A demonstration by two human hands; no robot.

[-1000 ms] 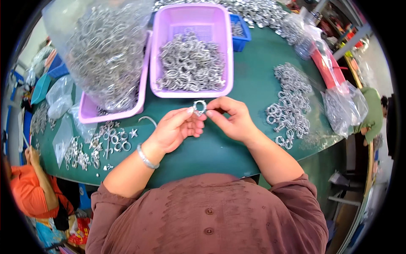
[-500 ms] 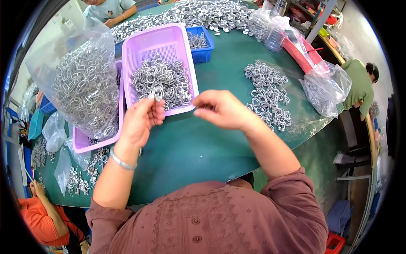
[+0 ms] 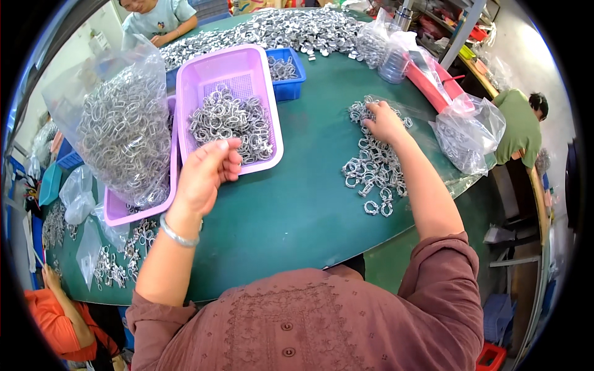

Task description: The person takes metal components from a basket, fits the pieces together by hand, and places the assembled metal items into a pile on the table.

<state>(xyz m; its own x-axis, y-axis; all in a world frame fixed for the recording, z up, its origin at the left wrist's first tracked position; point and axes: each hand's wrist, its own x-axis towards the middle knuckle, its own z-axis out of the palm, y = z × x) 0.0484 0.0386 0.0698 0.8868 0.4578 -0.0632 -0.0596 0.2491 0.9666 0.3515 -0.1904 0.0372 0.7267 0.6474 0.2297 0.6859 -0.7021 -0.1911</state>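
My left hand (image 3: 210,170) is raised at the near edge of a purple plastic basket (image 3: 276,139), fingers curled and thumb pressed over them. Whatever they hold, if anything, is hidden. Inside the basket lies a heap of small silver metal rings (image 3: 229,117). To the right, my right hand (image 3: 386,123) reaches down onto a loose pile of similar metal rings (image 3: 377,164) on the green table. Its thumb and fingers are apart and touch the upper part of the pile. I see no ring lifted in that hand.
A large clear bag of rings (image 3: 124,133) stands in another purple basket (image 3: 139,214) at left. Behind are a blue bin (image 3: 289,91) and a wide heap of metal pieces (image 3: 297,31). Plastic bags (image 3: 467,133) and a red tray (image 3: 427,86) lie right. Other people are around the table.
My right hand has moved from beside the basket rightward onto the loose pile, and several rings there have shifted nearer. My left hand has stayed near the basket; the metal at its fingertips no longer shows.
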